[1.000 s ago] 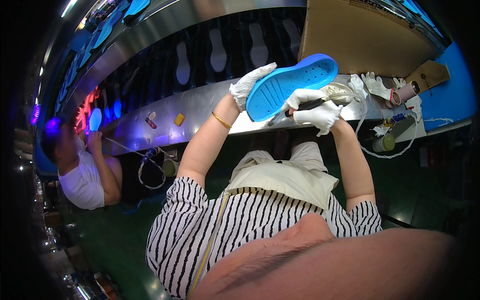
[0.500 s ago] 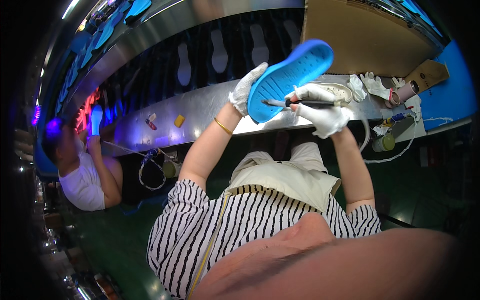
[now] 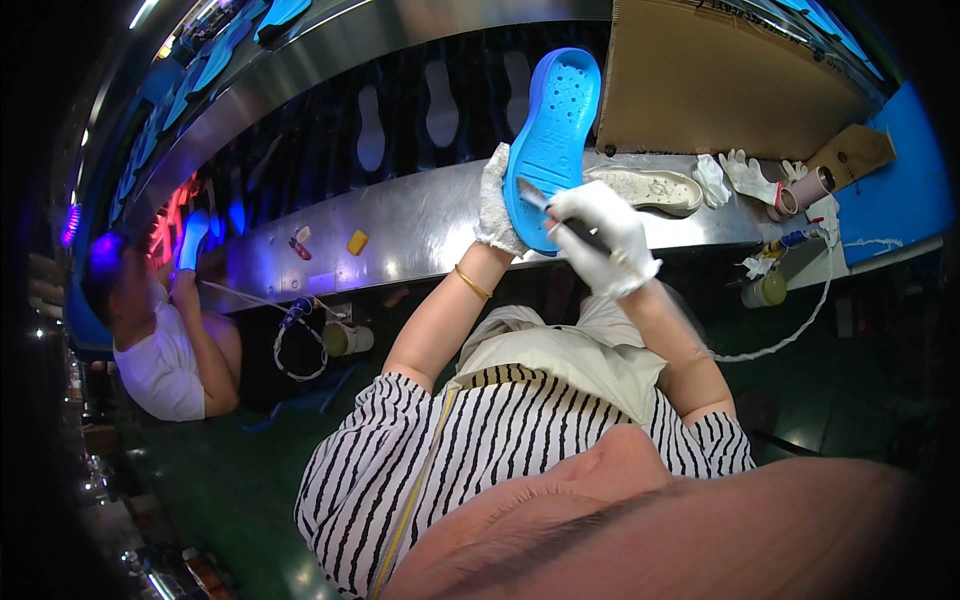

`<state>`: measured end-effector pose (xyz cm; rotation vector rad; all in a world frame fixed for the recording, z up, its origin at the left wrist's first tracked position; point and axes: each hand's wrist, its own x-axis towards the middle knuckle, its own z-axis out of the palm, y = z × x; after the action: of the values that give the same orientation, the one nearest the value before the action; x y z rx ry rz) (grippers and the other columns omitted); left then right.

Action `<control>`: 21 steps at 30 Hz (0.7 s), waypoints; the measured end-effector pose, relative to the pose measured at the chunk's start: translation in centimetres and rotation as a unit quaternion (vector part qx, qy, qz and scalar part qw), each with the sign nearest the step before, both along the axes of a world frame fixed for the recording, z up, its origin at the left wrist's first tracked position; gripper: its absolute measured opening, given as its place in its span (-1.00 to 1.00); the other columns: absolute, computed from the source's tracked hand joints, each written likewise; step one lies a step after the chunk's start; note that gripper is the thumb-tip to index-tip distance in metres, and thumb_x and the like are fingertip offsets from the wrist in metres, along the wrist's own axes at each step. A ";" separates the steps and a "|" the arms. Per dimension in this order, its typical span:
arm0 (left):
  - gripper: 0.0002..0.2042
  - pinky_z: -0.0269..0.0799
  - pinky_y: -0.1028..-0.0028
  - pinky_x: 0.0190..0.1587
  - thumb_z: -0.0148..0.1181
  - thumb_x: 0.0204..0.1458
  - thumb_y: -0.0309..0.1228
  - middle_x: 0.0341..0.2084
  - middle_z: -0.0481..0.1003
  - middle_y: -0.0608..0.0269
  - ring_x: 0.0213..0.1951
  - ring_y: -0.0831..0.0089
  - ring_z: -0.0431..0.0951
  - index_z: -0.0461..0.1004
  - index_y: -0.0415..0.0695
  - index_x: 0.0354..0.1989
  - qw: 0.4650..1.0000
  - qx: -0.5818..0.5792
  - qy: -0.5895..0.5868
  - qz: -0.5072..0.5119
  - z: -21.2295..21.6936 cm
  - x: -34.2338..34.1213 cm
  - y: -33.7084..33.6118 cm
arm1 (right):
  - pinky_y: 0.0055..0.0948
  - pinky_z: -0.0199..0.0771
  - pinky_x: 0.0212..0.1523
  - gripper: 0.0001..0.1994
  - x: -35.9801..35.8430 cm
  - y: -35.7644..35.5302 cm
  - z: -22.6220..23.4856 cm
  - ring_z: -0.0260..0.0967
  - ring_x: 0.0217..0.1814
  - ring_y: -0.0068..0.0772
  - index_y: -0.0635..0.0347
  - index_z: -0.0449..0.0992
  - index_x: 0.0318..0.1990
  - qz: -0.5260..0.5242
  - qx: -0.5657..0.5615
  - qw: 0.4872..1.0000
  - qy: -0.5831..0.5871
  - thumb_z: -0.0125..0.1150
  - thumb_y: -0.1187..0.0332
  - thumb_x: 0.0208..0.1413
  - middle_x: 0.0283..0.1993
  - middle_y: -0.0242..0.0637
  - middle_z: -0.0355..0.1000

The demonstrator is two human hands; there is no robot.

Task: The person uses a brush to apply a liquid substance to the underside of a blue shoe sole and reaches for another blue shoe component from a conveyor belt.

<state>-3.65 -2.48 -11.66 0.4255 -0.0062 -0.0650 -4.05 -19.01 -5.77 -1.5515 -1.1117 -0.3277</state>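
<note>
- We sit at a long steel bench [image 3: 400, 225], a dark conveyor with pale sole shapes behind it.
- Our left hand [image 3: 495, 200], gloved, is curled around the lower edge of a blue sole [image 3: 553, 135], holding it upright.
- Our right hand [image 3: 605, 235], gloved, is closed around a thin tool [image 3: 560, 215] whose tip touches the sole's face.
- We judge the sole light and flexible; gripping its rim seems safest.
- Just right of the hands lies a white sole [image 3: 645, 187].
</note>
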 end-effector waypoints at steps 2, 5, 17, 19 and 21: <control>-0.27 0.32 0.14 0.14 -0.21 0.12 0.13 0.08 0.31 -0.22 0.05 0.01 0.40 0.14 -0.31 0.22 0.999 0.002 -0.019 -0.033 0.2 -0.4 -0.2 | -0.47 0.43 -0.21 -0.82 -0.8 0.0 -0.2 0.42 -0.27 -0.44 0.28 0.47 -0.36 0.055 -0.026 0.998 0.023 0.28 0.66 -0.15 -0.32 -0.25 0.46; -0.25 0.34 0.15 0.12 -0.23 0.11 0.16 0.07 0.32 -0.22 0.04 0.01 0.41 0.14 -0.31 0.22 1.000 0.020 0.007 -0.007 -0.8 -0.7 0.8 | -0.52 0.45 -0.23 -0.86 -0.2 -0.9 -0.4 0.42 -0.28 -0.54 0.31 0.48 -0.33 0.152 0.014 0.952 0.265 0.28 0.61 -0.08 -0.30 -0.26 0.48; -0.25 0.34 -0.10 0.08 -0.30 0.13 0.20 0.12 0.26 -0.19 0.06 -0.14 0.38 0.04 -0.19 0.29 0.991 -0.027 -0.022 -0.127 1.5 -3.4 -0.4 | -0.56 0.50 -0.23 -0.87 11.2 -2.4 -0.5 0.48 -0.28 -0.50 0.28 0.48 -0.28 -0.005 0.179 0.936 0.302 0.27 0.56 0.00 -0.30 -0.27 0.50; -0.25 0.41 -0.12 0.01 -0.33 0.14 0.20 0.11 0.26 -0.21 0.03 -0.13 0.41 0.02 -0.17 0.31 0.993 0.007 -0.009 -0.115 1.9 -3.9 -0.7 | -0.55 0.49 -0.22 -0.87 12.1 -2.3 -1.5 0.47 -0.29 -0.51 0.27 0.48 -0.28 -0.054 0.192 0.933 0.301 0.24 0.60 -0.01 -0.32 -0.30 0.49; -0.26 0.43 -0.11 -0.01 -0.32 0.14 0.20 0.08 0.29 -0.18 0.00 -0.10 0.43 0.04 -0.18 0.29 0.994 0.016 -0.001 -0.105 2.1 -3.8 -0.5 | -0.56 0.48 -0.20 -0.86 10.7 -1.6 -2.4 0.45 -0.25 -0.54 0.26 0.48 -0.31 -0.005 0.201 0.948 0.248 0.24 0.64 -0.04 -0.31 -0.32 0.49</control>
<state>-7.46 -3.02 -9.53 0.4565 -0.0511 -0.2729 6.67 -20.66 -8.19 -1.1828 -0.5959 -0.1439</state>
